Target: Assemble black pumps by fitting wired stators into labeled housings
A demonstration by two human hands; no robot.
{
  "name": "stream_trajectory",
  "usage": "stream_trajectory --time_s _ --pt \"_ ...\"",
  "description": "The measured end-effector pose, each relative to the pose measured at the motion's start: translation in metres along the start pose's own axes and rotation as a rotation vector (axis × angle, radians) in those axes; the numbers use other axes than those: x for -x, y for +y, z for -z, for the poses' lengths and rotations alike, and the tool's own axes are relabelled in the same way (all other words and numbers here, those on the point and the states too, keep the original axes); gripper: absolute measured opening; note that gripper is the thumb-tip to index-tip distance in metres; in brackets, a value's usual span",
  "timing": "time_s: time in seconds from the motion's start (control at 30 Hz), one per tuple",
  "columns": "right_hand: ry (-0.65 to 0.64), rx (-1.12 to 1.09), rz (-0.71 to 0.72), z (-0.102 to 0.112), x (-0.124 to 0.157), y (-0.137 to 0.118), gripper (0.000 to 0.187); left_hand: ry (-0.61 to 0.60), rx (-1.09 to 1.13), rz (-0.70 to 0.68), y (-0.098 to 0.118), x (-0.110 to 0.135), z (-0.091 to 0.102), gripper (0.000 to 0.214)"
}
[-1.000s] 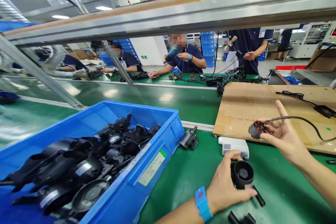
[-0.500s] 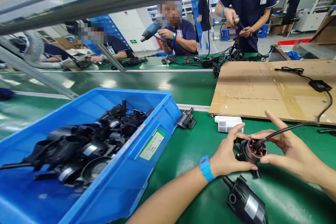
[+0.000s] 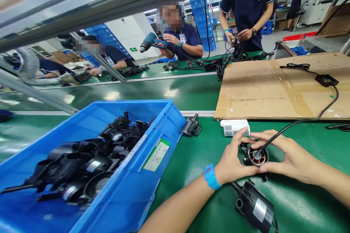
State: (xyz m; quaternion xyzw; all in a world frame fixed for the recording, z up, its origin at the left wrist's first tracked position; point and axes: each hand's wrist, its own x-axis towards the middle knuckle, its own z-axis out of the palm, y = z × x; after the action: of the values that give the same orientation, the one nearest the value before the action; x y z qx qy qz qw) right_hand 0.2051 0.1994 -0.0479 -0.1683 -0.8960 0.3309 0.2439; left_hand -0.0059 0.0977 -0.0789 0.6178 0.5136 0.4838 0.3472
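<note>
My left hand [image 3: 232,160], with a blue wristband, grips a black round pump housing [image 3: 247,157] that stands on the green mat. My right hand [image 3: 284,156] curls round the housing from the right and presses a motor core with copper windings [image 3: 257,156] down inside it. A black cable [image 3: 300,121] runs from the core up to the right, to a small black block [image 3: 326,80] on the cardboard sheet [image 3: 273,87]. An assembled black pump [image 3: 254,207] lies on the mat just in front of my hands.
A blue bin [image 3: 115,193] of several black pump parts fills the left. A loose black part [image 3: 191,126] and a white box [image 3: 234,127] lie by the cardboard's near edge. Across the green conveyor [image 3: 153,93], other people work with cables; one holds a heat gun [image 3: 149,42].
My right hand brought the wired motor core down from the air into the black housing held by my left hand. The view tilted down, bringing the assembled pump into sight.
</note>
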Motion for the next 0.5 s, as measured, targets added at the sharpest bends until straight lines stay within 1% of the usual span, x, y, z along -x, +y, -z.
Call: stream_trajectory --time_s 0.07,0.13,0.23,0.33,0.37,0.43,0.5 --pt "0.017 0.055 0.129 -0.003 -0.001 0.005 0.079 0.006 -0.003 0.019 -0.001 0.000 0.002 0.120" --pt "0.072 0.103 0.221 -0.007 -0.002 0.010 0.068 0.000 0.007 0.014 -0.002 0.001 0.003 0.122" --pt "0.078 0.108 0.280 -0.015 -0.004 0.016 0.046 -0.014 0.006 -0.018 -0.006 0.001 0.003 0.117" --pt "0.057 0.100 0.315 -0.019 -0.008 0.013 0.037 0.011 -0.011 -0.068 -0.010 0.002 0.004 0.114" --pt "0.068 0.102 0.344 -0.019 -0.008 0.010 0.036 0.019 -0.013 -0.101 -0.012 0.002 0.005 0.116" --pt "0.144 0.127 0.449 -0.016 -0.008 0.002 0.040 0.061 -0.003 -0.197 -0.013 0.001 0.008 0.119" --pt "0.260 0.183 0.553 -0.009 -0.005 -0.008 0.052 0.169 0.034 -0.302 -0.014 -0.002 0.012 0.112"
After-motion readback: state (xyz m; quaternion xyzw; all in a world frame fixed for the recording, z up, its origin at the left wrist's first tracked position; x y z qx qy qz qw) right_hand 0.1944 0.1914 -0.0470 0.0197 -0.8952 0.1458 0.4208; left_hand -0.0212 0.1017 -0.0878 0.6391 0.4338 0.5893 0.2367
